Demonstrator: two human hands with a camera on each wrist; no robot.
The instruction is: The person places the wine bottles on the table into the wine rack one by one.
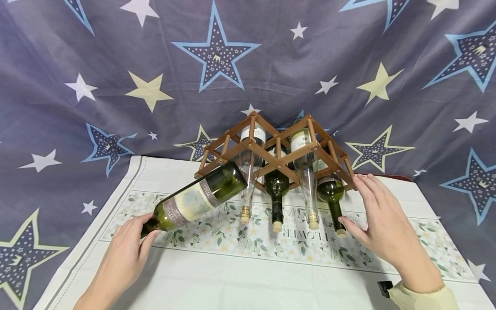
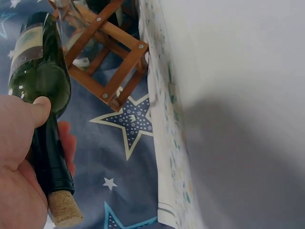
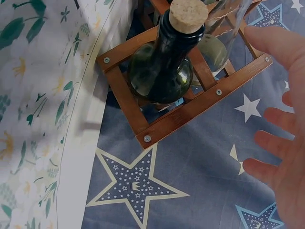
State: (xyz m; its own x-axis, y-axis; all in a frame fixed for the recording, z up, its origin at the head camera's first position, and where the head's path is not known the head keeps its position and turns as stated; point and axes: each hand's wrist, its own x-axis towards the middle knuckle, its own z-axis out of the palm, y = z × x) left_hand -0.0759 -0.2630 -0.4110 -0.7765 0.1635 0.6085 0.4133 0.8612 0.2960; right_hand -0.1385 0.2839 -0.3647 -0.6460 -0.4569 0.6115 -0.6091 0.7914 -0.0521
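My left hand (image 1: 125,249) grips a green wine bottle (image 1: 195,200) by its neck. The bottle is tilted, its base up toward the left end of a wooden wine rack (image 1: 279,167) and its cork (image 2: 65,209) toward me. Corked bottles lie in the rack, necks forward: a clear bottle (image 1: 249,172), a dark green bottle (image 1: 277,185), another clear bottle (image 1: 307,172) and, at the right, a green bottle (image 1: 331,191). By the rack's right end, my right hand (image 1: 391,224) has its fingers extended and holds nothing. Whether its fingertips touch the rack I cannot tell.
A white table covering (image 1: 240,280) lies under everything, with a floral printed runner (image 1: 217,241) beneath the bottle necks. Behind the rack hangs a blue-grey star-patterned cloth (image 1: 271,64). A small black object (image 1: 385,288) shows beside the right sleeve.
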